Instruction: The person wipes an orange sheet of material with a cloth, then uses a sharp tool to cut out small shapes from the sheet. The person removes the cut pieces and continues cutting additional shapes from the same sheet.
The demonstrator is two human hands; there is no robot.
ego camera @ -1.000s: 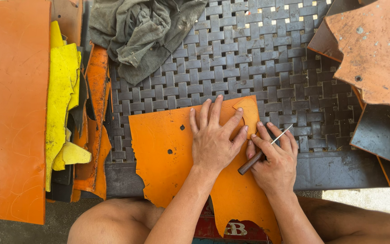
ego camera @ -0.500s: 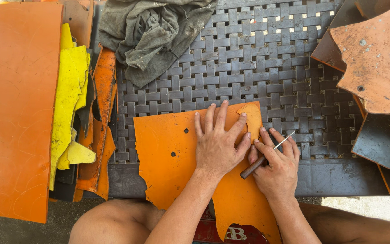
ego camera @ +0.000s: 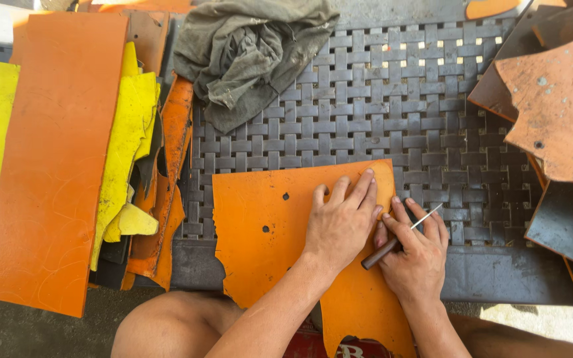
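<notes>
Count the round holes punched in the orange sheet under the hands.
2 show in the orange sheet: one hole near its upper middle, one hole lower and to the left. The left hand and right hand may hide more.

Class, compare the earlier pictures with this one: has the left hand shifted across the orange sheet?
No. The left hand lies flat on the orange sheet near its upper right corner, right of the two small holes, as before. Only the camera view drifted.

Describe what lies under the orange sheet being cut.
The orange sheet rests on a dark woven-pattern table, its lower part hanging past the edge toward the person's legs. The left hand presses it flat beside the right hand holding a thin blade. Anything beneath stays covered.
</notes>
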